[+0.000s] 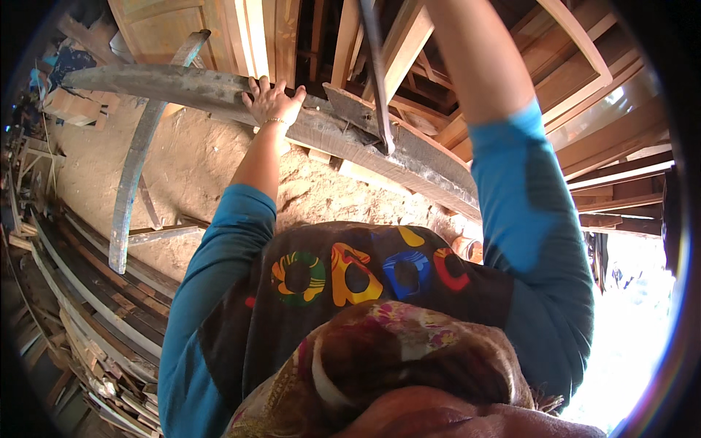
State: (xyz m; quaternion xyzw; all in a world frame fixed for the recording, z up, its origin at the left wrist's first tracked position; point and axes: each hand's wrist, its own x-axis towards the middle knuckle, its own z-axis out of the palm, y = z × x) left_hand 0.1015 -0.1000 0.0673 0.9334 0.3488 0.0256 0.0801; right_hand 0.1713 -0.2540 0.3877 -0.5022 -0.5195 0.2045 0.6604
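Note:
My left hand (274, 104) rests on a long, weathered grey beam (175, 88) that crosses the upper view, its fingers spread. A dark metal bar (374, 66) runs down from the top edge, its hooked lower end on the beam to the right of that hand, beside a short weathered board (354, 104). My right arm reaches up past the top edge; the hand itself is out of frame, so whether it holds the bar is hidden.
A grey timber support (133, 168) stands under the beam at left on sandy ground (95, 190). Long stacked boards (98, 285) line the lower left. Wooden panels (168, 29) and several frames (562, 44) lean behind the beam. Bright daylight shows at the right.

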